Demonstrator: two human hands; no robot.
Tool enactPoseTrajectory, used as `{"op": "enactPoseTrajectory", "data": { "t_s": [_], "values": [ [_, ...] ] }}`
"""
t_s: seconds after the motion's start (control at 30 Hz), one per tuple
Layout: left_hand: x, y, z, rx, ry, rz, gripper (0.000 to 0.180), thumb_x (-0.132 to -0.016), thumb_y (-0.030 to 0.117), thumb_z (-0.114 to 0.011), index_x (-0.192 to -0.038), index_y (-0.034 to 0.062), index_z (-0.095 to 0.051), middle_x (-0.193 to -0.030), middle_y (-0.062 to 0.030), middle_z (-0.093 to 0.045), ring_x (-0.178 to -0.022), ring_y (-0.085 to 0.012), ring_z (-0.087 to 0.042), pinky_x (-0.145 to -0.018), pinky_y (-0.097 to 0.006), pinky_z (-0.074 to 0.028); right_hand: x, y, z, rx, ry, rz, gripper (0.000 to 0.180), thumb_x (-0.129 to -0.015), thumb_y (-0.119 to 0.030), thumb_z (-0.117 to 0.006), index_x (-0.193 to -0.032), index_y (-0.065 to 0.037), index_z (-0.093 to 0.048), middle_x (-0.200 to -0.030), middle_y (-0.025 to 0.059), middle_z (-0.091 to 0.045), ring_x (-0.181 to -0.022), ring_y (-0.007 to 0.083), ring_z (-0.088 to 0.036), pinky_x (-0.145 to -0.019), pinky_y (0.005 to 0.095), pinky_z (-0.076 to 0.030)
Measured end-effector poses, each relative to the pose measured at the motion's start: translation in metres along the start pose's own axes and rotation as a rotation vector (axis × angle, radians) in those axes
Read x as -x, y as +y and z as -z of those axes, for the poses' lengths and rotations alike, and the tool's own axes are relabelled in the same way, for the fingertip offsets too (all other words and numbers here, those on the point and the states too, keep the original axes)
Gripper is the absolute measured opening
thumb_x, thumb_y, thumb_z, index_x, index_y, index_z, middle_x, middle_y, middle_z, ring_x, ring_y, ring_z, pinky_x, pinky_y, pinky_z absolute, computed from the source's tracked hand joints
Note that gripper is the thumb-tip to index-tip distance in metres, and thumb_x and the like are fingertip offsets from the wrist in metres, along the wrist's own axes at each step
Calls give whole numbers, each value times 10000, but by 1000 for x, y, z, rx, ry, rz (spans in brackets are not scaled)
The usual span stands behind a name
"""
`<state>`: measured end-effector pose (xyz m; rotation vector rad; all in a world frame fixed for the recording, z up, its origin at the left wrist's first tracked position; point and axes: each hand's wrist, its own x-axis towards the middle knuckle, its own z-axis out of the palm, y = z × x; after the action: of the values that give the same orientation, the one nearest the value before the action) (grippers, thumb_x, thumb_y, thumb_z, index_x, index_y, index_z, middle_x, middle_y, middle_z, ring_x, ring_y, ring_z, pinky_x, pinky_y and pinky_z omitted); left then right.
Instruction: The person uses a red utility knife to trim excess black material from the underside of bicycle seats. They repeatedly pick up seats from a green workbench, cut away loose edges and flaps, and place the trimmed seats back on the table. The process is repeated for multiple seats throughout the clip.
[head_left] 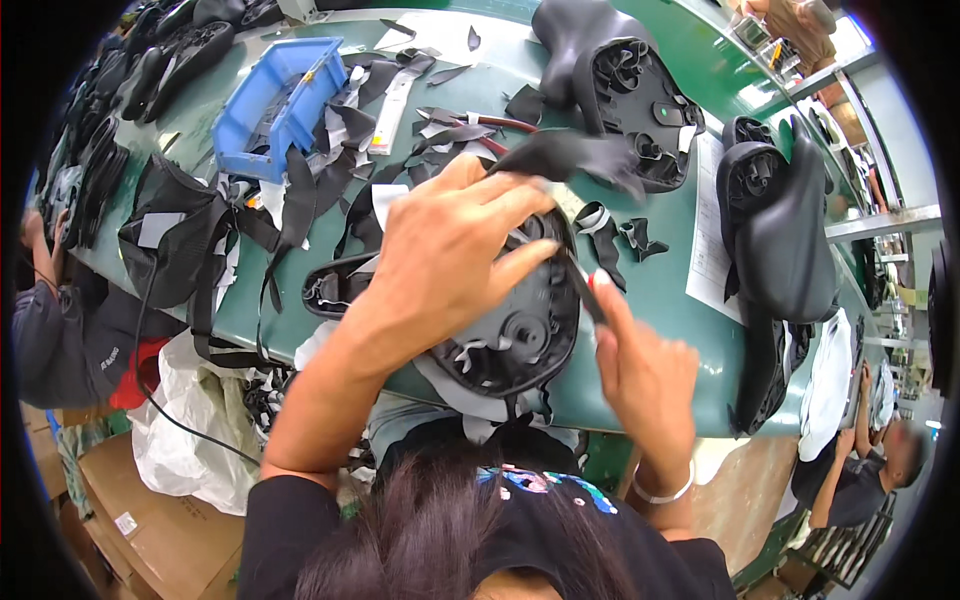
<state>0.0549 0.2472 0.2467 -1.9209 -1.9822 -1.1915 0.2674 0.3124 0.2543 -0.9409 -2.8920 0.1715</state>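
Upside down in front of me lies a black bicycle saddle [485,340], its plastic underside facing up and its narrow nose toward the left. My left hand [445,235] reaches over it, closed on a strip of black cover material [570,158] that is blurred by motion. At the saddle's right edge my right hand [645,370] grips a slim dark knife [583,288], with the blade against the rim. Part of the saddle is hidden under my left hand and forearm.
A blue bin [275,110] stands at the back left among black scraps [345,135]. More saddles [640,110] lie at the back and right [785,230], beside a paper sheet [707,225]. Red-handled pliers [500,123] lie beyond my left hand. Other people work at both sides.
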Motion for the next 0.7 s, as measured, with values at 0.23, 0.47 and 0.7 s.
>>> {"op": "enactPoseTrajectory", "data": {
  "t_s": [0.23,0.47,0.7],
  "values": [
    [-12,-52,-21,126,468,241,303,-720,63,-672,-521,24,-447,-548,-45,-414,-606,-178,-366,-615,-316,-329,2,-2,14,88,-56,40,500,-826,-172,-576,-1316,-237,-502,-514,100,-520,-447,317,-501,-460,431,-357],
    [25,-33,0,1222,200,997,477,-974,400,-438,-1024,-10,-677,-1123,-107,-625,-1035,-153,-534,-958,-287,-370,-57,50,43,146,-150,248,434,-809,-161,-600,-1228,-272,-587,-603,87,-575,-515,278,-546,-495,389,-406],
    [57,-11,37,1339,144,611,548,-1023,321,-280,-714,4,-603,-714,-94,-610,-764,-163,-563,-799,-324,-434,-65,30,37,173,-133,512,482,-819,-160,-604,-1279,-296,-550,-563,48,-485,-489,232,-488,-484,356,-362]
  ]
}}
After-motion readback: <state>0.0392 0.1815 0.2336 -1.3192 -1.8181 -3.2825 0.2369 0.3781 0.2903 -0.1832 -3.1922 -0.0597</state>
